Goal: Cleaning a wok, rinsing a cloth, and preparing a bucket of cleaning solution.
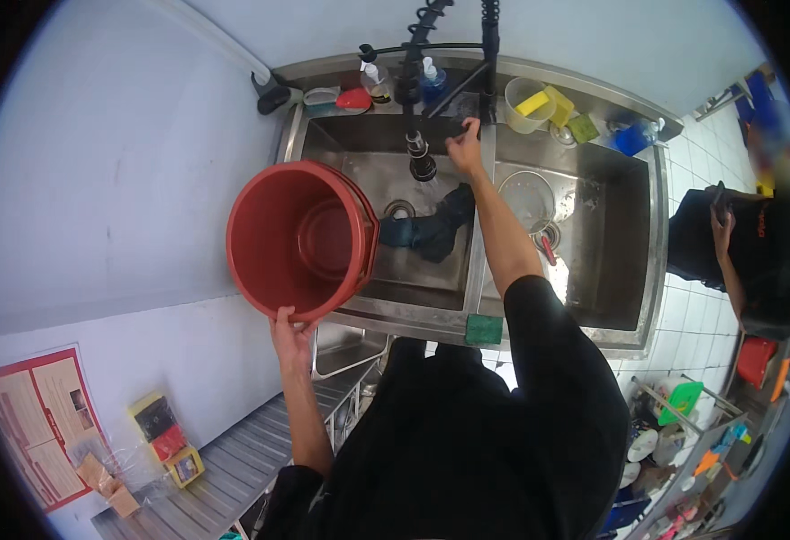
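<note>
A large red bucket point(255, 229) is tipped over the left edge of the left sink basin point(350, 160), its mouth facing me and its inside bare. My left hand point(292, 340) grips the bucket's near rim. At the far side of the basin, by the divider, my right hand point(467, 151) reaches below the black tap stand point(490, 54), thumb and fingers apart, with nothing visible in it. Water sprays from the black spray nozzle point(422, 166) between the bucket and my right arm. Beneath lies a wet dark cloth point(435, 232) near the drain point(400, 210).
The right basin point(620, 243) holds a round strainer point(527, 200) and a red-handled tool point(548, 249). A green scouring pad point(484, 329) lies on the front edge. Soap bottles point(376, 83) and a tub with sponges point(523, 106) line the back ledge. Another person point(728, 243) stands at right.
</note>
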`<state>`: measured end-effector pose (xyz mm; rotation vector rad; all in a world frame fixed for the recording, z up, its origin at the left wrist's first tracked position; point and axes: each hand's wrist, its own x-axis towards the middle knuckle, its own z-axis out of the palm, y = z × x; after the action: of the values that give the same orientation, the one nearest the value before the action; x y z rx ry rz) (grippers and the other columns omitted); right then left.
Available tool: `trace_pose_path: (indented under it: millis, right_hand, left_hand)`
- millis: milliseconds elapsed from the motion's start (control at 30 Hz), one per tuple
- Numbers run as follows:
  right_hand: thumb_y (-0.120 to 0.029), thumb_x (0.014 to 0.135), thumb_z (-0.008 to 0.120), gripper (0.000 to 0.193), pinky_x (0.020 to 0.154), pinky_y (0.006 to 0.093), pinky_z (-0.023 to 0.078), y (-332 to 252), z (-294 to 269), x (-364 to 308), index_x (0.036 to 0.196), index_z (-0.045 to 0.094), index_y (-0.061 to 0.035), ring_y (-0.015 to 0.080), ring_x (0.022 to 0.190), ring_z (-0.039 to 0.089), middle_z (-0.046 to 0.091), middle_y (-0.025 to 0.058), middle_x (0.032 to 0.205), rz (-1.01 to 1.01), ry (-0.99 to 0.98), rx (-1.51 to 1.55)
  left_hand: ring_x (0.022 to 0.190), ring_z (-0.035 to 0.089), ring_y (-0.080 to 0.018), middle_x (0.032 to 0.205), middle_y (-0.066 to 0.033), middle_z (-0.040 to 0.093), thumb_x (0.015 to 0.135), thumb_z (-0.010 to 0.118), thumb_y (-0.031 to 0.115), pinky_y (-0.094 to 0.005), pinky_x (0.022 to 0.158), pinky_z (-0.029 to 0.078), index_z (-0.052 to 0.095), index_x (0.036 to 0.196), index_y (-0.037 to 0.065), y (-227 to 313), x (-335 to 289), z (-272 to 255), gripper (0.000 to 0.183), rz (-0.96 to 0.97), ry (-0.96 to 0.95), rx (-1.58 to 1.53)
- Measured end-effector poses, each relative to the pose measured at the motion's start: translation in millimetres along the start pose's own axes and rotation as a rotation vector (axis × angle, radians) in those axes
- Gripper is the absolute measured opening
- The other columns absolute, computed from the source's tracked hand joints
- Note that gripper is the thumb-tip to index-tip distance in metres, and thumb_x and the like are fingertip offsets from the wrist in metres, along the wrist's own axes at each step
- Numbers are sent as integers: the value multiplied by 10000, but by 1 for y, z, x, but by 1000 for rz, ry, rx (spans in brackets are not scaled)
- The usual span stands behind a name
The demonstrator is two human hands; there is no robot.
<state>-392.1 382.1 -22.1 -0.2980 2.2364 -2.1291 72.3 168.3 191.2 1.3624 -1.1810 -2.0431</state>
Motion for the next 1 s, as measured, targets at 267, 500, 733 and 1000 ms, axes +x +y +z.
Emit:
trace_pose_path:
  millis: [267,500,733,1000]
  right_hand:
    - [-163,801,587,728,763,543,475,-53,-27,-35,1398,172,-137,444,855,635,644,296,879,86,-228,-864]
    - [-222,860,581,372,562,307,501,-170,-48,-106,1158,609,-2,179,649,654,677,163,882,236,-454,-478]
    - [-172,935,521,312,558,247,469,-198,-32,-254,1202,573,-20,112,705,634,666,88,1009,475,-217,-202]
    - [-138,940,506,287,584,251,483,-166,-49,-411,1193,571,-20,131,756,637,670,96,1004,694,82,-222]
  left_hand:
    - [767,639,-330,1094,-153,537,802,602,168,-421,636,605,370,1261,70,3,80,40,524,56,-130,93]
    - [902,647,-283,1160,-149,534,833,589,147,-357,548,607,343,1358,102,-57,199,80,581,50,-188,222]
    - [1131,539,-335,1378,-168,409,861,584,142,-490,732,605,243,1464,135,-121,275,99,693,-168,11,130]
    - [1186,495,-348,1445,-115,357,860,655,243,-507,786,540,228,1472,172,-141,291,93,749,-160,-17,11]
